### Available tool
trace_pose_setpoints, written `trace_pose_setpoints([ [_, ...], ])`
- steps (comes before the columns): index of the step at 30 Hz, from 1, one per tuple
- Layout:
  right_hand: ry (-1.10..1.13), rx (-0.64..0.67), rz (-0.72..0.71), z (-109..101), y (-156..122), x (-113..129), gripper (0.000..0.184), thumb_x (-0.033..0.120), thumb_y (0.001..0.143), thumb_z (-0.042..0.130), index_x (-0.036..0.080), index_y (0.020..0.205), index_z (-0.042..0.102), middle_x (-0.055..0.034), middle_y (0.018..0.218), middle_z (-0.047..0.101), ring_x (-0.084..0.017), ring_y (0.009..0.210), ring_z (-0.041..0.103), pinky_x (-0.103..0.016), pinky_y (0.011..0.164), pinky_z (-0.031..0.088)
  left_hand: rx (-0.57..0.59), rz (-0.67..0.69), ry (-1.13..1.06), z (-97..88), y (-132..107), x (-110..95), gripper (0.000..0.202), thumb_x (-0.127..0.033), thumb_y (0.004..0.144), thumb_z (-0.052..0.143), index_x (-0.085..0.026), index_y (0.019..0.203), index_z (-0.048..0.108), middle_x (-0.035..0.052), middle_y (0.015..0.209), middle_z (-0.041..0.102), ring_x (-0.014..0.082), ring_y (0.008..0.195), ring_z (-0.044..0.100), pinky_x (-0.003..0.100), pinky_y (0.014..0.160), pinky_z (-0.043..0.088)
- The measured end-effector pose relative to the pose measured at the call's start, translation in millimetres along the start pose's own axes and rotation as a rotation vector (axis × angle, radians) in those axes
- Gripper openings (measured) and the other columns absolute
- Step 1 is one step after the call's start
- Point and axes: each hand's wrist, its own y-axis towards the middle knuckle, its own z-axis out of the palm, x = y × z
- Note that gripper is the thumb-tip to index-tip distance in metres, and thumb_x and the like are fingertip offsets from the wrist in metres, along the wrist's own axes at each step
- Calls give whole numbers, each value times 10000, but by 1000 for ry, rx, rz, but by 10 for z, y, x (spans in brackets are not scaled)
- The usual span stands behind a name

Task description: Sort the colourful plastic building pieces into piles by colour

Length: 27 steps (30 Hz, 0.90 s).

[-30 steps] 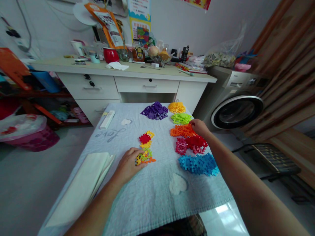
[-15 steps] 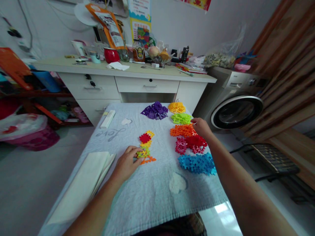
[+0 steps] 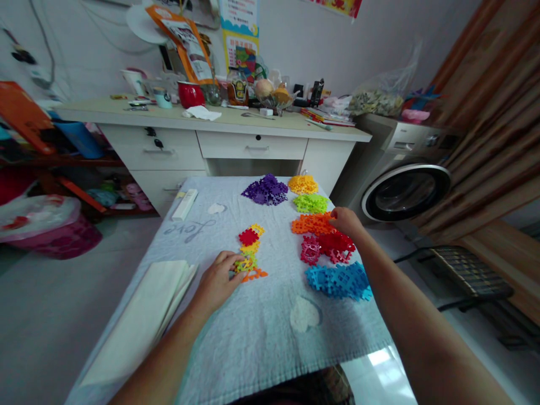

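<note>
My left hand [image 3: 219, 278] rests on the grey cloth [image 3: 253, 332], fingers curled around the near end of a joined strip of red, yellow, green and orange plastic pieces [image 3: 250, 253]. My right hand [image 3: 346, 220] reaches to the right edge of the orange pile [image 3: 311, 224], fingers bent down onto it; what they grip is hidden. Around it lie the green pile [image 3: 311, 203], yellow pile [image 3: 302, 184], purple pile [image 3: 266, 190], red pile [image 3: 335, 245], a pink piece [image 3: 310, 250] and the blue pile [image 3: 340, 280].
A folded white cloth [image 3: 139, 318] lies at the table's left edge, a white stick-shaped box [image 3: 184, 205] further back. A cluttered white desk [image 3: 253, 138] stands behind, a washing machine [image 3: 405, 188] to the right, a chair [image 3: 472, 275] beside it.
My left hand slid slightly back along the joined strip. My right hand lifted a little off the orange pile, then came back down onto its right edge.
</note>
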Motion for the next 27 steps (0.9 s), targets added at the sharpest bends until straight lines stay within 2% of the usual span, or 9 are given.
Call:
trace_pose_setpoints([
  [4,-19,21,6,19,-28,31,316,316,776,595,151,1026,695,-132,992,691,-217,866,642,-261,694,427,-8,-8,2,11,-3,11,263,-312,779,612,-225,1021,664,40,1089,583,182,923,633,345,853,531],
  [9,-36,32,16,36,-50,83,283,263,776,572,140,995,702,-135,975,700,-216,864,647,-262,696,428,2,-13,-10,11,-10,9,277,-333,786,607,-222,1034,662,48,1098,575,188,941,628,354,866,528],
  [16,-54,-4,11,-102,-78,165,282,217,772,559,149,1012,691,-128,1003,687,-218,895,640,-269,723,436,6,-18,-10,3,-3,1,285,-359,781,612,-225,1026,666,50,1096,581,195,939,629,359,855,533],
  [21,-131,-33,-148,-201,-75,336,268,205,823,528,160,1035,685,-140,1076,658,-243,993,601,-304,821,437,12,-10,-11,-2,-3,-5,282,-352,786,607,-222,1030,663,51,1088,583,195,947,625,370,879,528],
  [27,-190,31,-329,-185,-53,456,278,142,850,510,168,1062,688,-170,1124,635,-289,1074,559,-349,861,433,9,7,-19,2,-10,24,276,-315,793,599,-225,1047,656,51,1107,582,190,957,626,370,894,532],
])
